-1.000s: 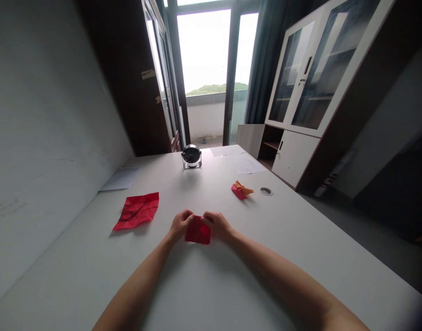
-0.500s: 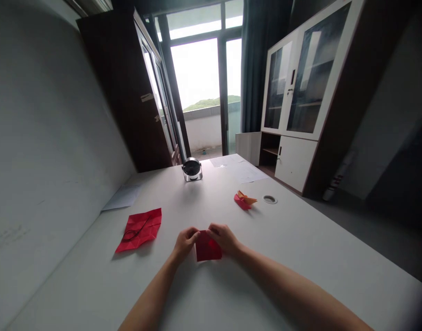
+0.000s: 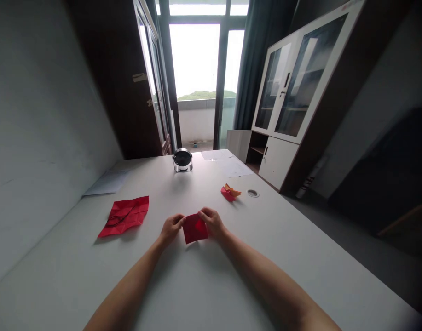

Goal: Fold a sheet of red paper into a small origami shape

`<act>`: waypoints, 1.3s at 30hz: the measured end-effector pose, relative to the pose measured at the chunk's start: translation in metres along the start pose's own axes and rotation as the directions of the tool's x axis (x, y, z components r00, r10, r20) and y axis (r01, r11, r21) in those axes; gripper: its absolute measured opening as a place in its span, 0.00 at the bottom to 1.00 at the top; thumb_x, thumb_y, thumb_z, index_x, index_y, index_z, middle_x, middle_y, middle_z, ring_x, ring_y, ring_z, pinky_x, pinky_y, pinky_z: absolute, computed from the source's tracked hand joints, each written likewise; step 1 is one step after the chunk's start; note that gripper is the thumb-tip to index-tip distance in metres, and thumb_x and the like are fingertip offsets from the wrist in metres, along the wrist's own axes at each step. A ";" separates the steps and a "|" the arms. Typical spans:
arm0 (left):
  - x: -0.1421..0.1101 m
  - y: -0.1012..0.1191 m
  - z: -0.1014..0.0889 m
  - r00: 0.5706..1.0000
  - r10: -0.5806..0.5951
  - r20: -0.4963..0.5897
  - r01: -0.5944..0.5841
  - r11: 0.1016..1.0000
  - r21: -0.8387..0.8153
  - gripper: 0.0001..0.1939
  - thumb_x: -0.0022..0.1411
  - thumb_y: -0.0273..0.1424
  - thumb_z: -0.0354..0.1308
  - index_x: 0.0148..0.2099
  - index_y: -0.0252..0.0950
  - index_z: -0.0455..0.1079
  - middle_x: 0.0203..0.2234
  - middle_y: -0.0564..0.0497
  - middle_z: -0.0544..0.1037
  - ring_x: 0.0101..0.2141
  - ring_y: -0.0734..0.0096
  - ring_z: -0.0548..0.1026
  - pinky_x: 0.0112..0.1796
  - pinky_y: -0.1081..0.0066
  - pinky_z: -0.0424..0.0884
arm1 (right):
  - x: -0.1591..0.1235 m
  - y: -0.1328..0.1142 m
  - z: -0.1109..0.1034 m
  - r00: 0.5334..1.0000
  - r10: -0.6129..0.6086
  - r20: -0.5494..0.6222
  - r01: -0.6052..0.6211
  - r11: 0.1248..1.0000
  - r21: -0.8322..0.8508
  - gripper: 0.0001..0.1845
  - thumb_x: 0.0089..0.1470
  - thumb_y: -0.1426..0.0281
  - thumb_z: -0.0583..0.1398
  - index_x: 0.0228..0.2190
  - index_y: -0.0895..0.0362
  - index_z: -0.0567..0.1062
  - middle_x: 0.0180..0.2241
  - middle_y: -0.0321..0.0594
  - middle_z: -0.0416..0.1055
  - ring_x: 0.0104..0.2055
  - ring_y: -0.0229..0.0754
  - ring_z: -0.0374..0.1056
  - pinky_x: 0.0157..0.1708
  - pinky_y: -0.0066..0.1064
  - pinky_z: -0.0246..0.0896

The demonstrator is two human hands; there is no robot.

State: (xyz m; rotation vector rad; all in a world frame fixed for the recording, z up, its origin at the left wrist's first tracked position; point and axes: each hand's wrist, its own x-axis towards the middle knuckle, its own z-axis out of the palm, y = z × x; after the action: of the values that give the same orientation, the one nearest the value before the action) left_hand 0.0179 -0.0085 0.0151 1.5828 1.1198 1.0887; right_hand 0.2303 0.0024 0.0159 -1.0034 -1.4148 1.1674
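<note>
Both forearms come in at btm edge of frame, L one from btm left, R one from btm right, over the white table (image 3: 197, 294). Hands meet just below frame ctr. L hand (image 3: 172, 227) pinches the upper left corner of the red square (image 3: 194, 231), thumb & fingers closed on it; R hand (image 3: 213, 221) grips its upper right edge, fingers curled behind, thumb in front. Square is held btwn them, tilted up, w/ a brighter red patch near R hand; can't tell if its btm edge touches the table.

Mid left of frame: creased red sheet (image 3: 136, 215) lying on table, edges a bit raised, w/ dark cord (image 3: 118, 220) looped on top. Right of ctr, beyond R hand: red & orange folded piece (image 3: 230, 193), near the round table hole (image 3: 252, 193).

Farther: papers at left by the wall, more papers (image 3: 236, 168) toward table's far right corner. Round black device (image 3: 182, 158) on a silver stand, near far edge, abt ctr.

Behind table: dark cabinet (image 3: 96, 92) upper left; white cabinet (image 3: 282, 158) upper right w/ glass uppers, one lower door open. Glass door upper ctr, dark curtain (image 3: 254, 69) beside it, green hill outside.
</note>
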 end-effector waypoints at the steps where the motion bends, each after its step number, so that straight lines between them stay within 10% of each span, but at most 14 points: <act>1: 0.000 -0.001 0.000 1.000 0.012 0.007 -0.012 1.000 0.016 0.19 0.60 0.46 0.58 0.35 0.34 0.76 0.25 0.51 0.75 0.27 0.71 0.69 0.30 0.74 0.64 | 0.000 0.001 -0.001 1.000 0.005 0.010 -0.005 1.000 0.022 0.22 0.51 0.49 0.60 0.26 0.57 0.69 0.22 0.34 0.65 0.25 0.37 0.62 0.24 0.27 0.58; 12: -0.002 0.002 -0.003 0.992 0.115 -0.042 -0.098 0.953 0.286 0.18 0.62 0.45 0.55 0.35 0.36 0.77 0.23 0.52 0.75 0.25 0.71 0.68 0.29 0.74 0.61 | 0.005 0.004 -0.004 0.999 -0.020 0.037 0.019 0.999 0.031 0.23 0.53 0.49 0.61 0.27 0.58 0.70 0.22 0.33 0.65 0.24 0.35 0.60 0.24 0.27 0.54; 27: 0.010 -0.014 -0.009 0.978 -0.007 -0.208 -0.032 0.983 -0.183 0.19 0.60 0.45 0.60 0.38 0.32 0.74 0.21 0.52 0.74 0.22 0.73 0.71 0.27 0.73 0.68 | 0.010 0.004 -0.009 0.981 -0.113 0.160 0.089 0.985 0.151 0.22 0.54 0.52 0.62 0.40 0.57 0.72 0.31 0.39 0.74 0.31 0.40 0.67 0.30 0.31 0.61; 39: 0.010 -0.019 -0.003 1.000 -0.029 0.003 0.029 0.986 -0.164 0.16 0.56 0.41 0.63 0.38 0.31 0.76 0.19 0.54 0.71 0.22 0.75 0.67 0.26 0.75 0.62 | 0.027 0.019 -0.008 0.994 0.093 0.051 -0.104 0.941 0.323 0.23 0.50 0.50 0.63 0.34 0.58 0.75 0.31 0.41 0.75 0.32 0.43 0.70 0.34 0.33 0.65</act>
State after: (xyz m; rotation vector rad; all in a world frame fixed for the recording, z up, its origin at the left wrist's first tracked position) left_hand 0.0137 0.0060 -0.0010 1.4340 1.0224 1.1318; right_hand 0.2340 0.0336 0.0025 -0.8298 -1.1586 1.4443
